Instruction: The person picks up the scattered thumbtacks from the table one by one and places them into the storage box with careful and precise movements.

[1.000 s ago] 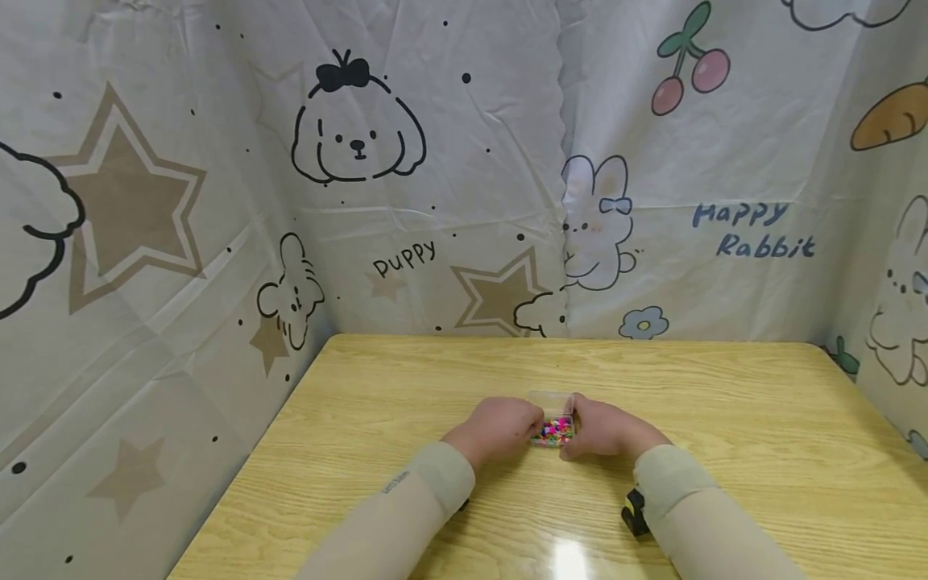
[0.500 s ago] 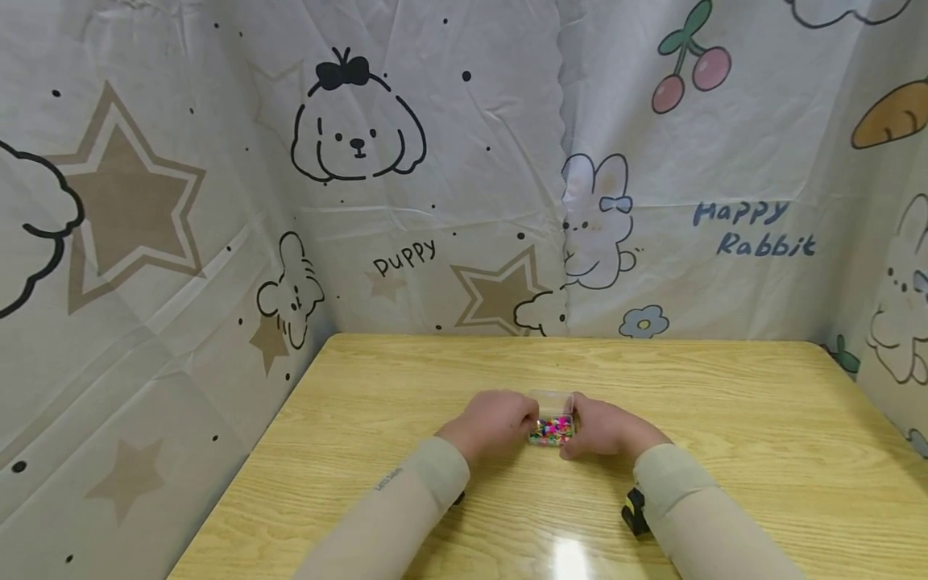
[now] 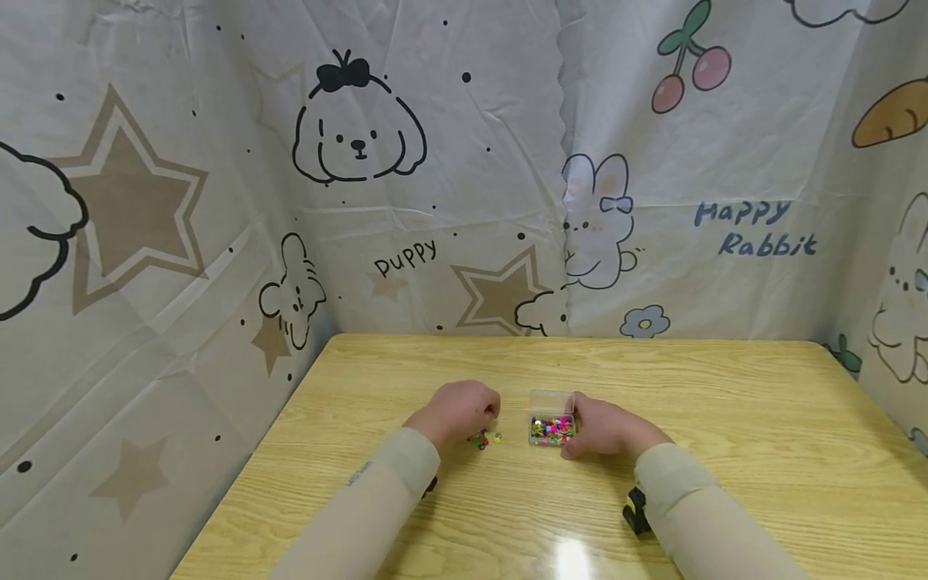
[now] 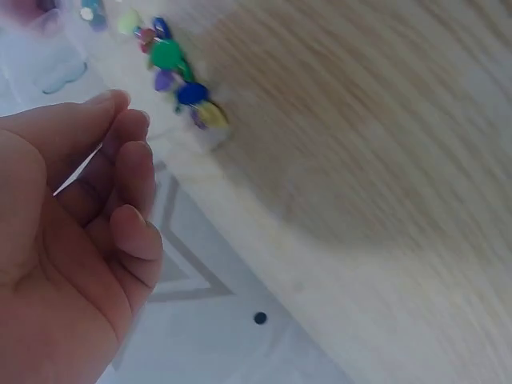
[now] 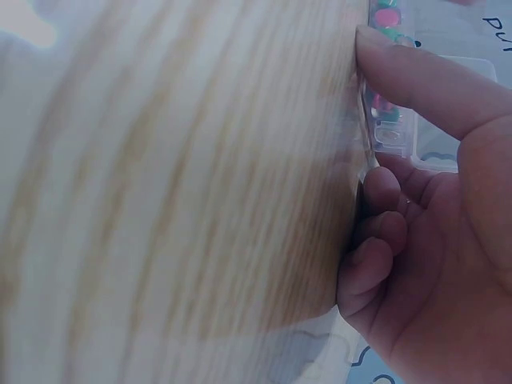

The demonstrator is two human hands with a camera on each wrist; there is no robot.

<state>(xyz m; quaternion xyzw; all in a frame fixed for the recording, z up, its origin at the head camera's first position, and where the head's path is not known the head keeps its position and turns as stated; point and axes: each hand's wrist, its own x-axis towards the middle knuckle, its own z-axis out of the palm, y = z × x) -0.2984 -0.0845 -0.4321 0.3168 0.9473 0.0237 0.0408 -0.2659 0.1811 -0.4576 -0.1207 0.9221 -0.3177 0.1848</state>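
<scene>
Plastic box (image 3: 551,443) gripped by right hand (image 3: 603,427) has loads left, small pile (image 3: 482,439) out at its 9 o'clock, left hand (image 3: 461,408) pinched, seemingly empty.

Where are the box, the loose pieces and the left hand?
Box (image 3: 551,402), head view: its raised clear lid.
Loose pieces (image 4: 192,94), left wrist view: a blue piece within the group.
Left hand (image 3: 457,408), head view: the back of the hand.

I am in a booth-like, curtained-off space; whether it stands in a home or a studio I cannot tell. Pale cloth (image 3: 493,181) printed with cartoon animals and stars walls in three sides of my wood-grained worktop (image 3: 754,419).
</scene>
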